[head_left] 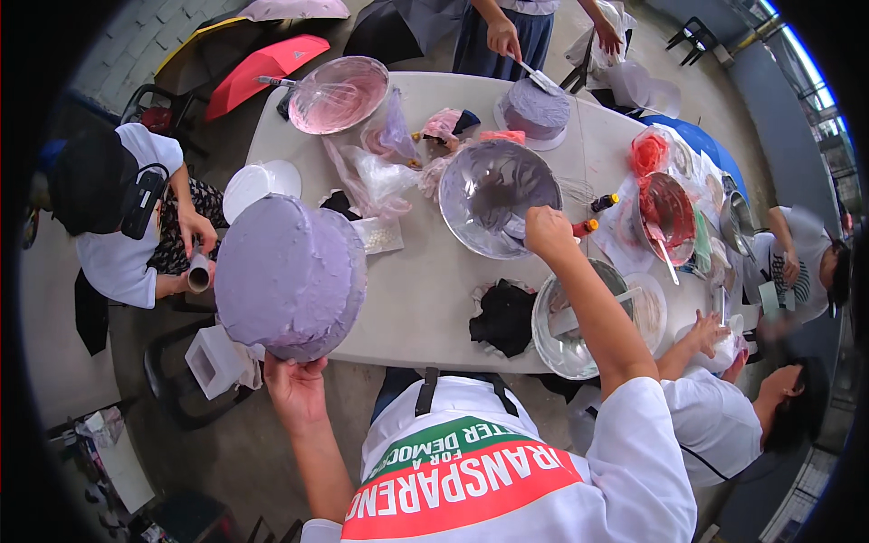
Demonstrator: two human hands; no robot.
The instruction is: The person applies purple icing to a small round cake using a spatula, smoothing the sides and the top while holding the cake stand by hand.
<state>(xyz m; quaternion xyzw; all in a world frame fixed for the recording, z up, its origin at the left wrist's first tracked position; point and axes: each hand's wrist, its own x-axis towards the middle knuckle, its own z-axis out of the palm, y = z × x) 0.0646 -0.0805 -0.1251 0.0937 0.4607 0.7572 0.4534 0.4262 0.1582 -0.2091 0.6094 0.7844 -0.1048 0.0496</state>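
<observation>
I hold up a round, lavender-iced cake point(288, 271) left of centre in the frame, its rough, flat top facing me. At upper centre, my pale spatula point(514, 228) sits inside a silvery bowl point(462, 195) thinly smeared with lavender.

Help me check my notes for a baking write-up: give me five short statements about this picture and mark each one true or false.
1. The left hand holds up a purple cake. True.
2. The right hand is over a bowl smeared with red. False: it is over a metal bowl smeared with purple.
3. A whisk rests in the pink-smeared bowl. True.
4. The second cake, near the table's far edge, is bright yellow. False: it is purple.
5. A crumpled black cloth lies on the table. True.
</observation>
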